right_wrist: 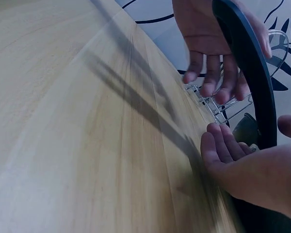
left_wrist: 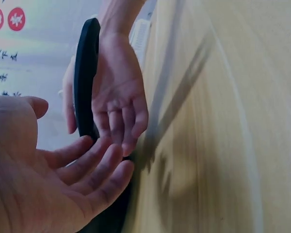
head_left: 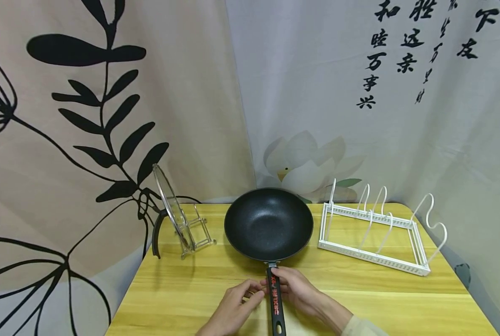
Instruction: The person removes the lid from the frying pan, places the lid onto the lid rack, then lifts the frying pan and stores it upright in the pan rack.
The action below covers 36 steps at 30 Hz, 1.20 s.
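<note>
A black frying pan (head_left: 268,224) sits on the wooden table, its long black handle (head_left: 276,303) with red lettering pointing toward me. On the handle's left, my left hand (head_left: 235,303) has loosely bent fingers, and its fingertips are close under the handle. My right hand (head_left: 298,289) lies on the other side, thumb near the handle's upper part by the pan. In the left wrist view, the right hand's fingers (left_wrist: 121,119) extend beneath the handle without wrapping it. The fingertips of both hands come close together under the handle.
To the left, a glass lid (head_left: 170,205) with a black handle leans upright in a metal wire stand (head_left: 197,231). A white rack (head_left: 376,238) with curved wire dividers is on the right. Behind the wooden table (head_left: 170,298) hangs a printed curtain (head_left: 191,93).
</note>
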Available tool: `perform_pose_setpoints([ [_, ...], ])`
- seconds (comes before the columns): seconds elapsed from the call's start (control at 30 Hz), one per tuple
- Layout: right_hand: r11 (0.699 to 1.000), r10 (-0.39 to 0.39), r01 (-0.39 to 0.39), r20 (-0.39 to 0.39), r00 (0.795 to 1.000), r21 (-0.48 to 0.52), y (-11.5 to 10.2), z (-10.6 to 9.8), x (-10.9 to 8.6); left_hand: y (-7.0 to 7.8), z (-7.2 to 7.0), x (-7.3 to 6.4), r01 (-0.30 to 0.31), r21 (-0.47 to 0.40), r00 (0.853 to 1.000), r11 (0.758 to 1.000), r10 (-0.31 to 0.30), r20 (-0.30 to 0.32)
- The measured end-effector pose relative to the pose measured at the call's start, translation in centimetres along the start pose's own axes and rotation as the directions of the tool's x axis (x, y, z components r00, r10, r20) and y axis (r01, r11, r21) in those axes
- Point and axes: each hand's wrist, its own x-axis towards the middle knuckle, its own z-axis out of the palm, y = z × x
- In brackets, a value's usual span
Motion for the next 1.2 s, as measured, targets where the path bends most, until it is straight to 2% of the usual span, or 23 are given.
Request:
perform_pose_setpoints([
  [0.13, 1.0, -0.001, 0.001, 0.002, 1.0, -0.014, 0.0, 0.1, 0.2, -0.3, 0.4, 0.0, 0.088, -0.108, 0.993, 0.99, -0.078, 0.092],
  [0.23, 1.0, 0.004, -0.004, 0.005, 1.0, -0.013, 0.0, 0.1, 0.3, -0.4, 1.0, 0.0, 0.131, -0.161, 0.984, 0.978, -0.109, 0.139],
  [0.43, 1.0, 0.019, -0.02, 0.026, 0.999, 0.008, 0.0, 0.3, 0.7, -0.3, 2.1, 0.1, 0.166, -0.231, 0.974, 0.959, -0.123, 0.19],
  [0.8, 0.998, 0.036, -0.039, 0.055, 0.998, 0.045, 0.1, 0.7, 1.2, 0.3, 3.5, 0.1, 0.197, -0.326, 0.958, 0.925, -0.111, 0.264],
  [0.9, 0.999, 0.035, -0.036, 0.054, 0.998, 0.032, 0.1, 0.7, 1.4, 0.3, 3.8, 0.0, 0.217, -0.381, 0.952, 0.899, -0.109, 0.286],
  [0.97, 0.999, 0.033, -0.034, 0.057, 0.998, 0.022, 0.1, 0.8, 1.4, 0.2, 4.0, 0.1, 0.24, -0.426, 0.944, 0.873, -0.108, 0.311],
  [1.03, 0.999, 0.03, -0.031, 0.063, 0.998, 0.014, 0.0, 0.8, 1.5, 0.0, 4.1, 0.1, 0.27, -0.478, 0.934, 0.836, -0.106, 0.342],
  [1.2, 1.0, 0.022, -0.023, 0.075, 0.997, 0.017, 0.0, 0.9, 1.6, -0.1, 4.3, 0.2, 0.307, -0.542, 0.911, 0.782, -0.077, 0.405],
])
